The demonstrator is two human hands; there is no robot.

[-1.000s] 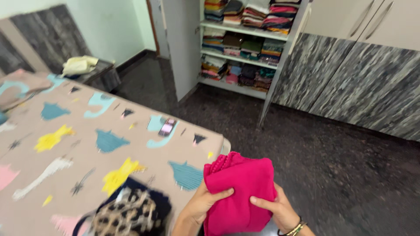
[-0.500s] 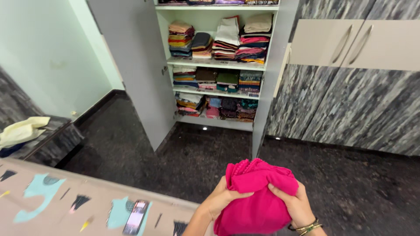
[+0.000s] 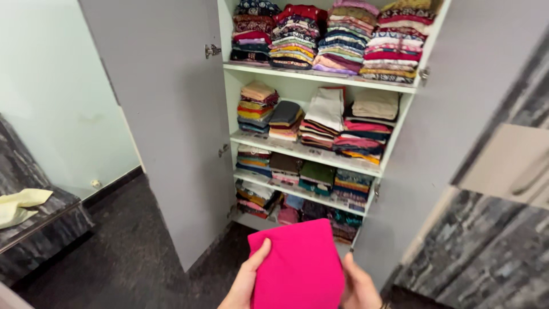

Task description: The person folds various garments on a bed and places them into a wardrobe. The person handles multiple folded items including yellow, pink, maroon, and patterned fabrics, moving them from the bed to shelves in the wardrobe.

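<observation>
From the head camera, the person stands facing an open wardrobe (image 3: 320, 114) and holds a folded pink cloth (image 3: 297, 269) low in front of them, flat and squared off. The left hand (image 3: 247, 283) clasps its left edge, thumb lying over the top face and fingers tucked beneath; the right hand (image 3: 359, 286) grips the right edge the same way. Both hands are closed on the cloth, one to each side, which keeps the fold from sagging or falling open.

Behind the cloth, the wardrobe's white shelves (image 3: 309, 151) carry tight stacks of folded clothes (image 3: 337, 40) in many colours, each pile sitting square on its board so the rows stay neat. The left door (image 3: 166, 126) is swung wide and the right door (image 3: 480, 114) stands open too, leaving the shelves within reach. The pink cloth hangs in the air just before the lowest shelves, touching nothing but the hands.

Off to the left, a pale yellow cloth (image 3: 20, 205) lies loosely on a dark marbled ledge (image 3: 43, 234), above a dark speckled floor (image 3: 131, 252).
</observation>
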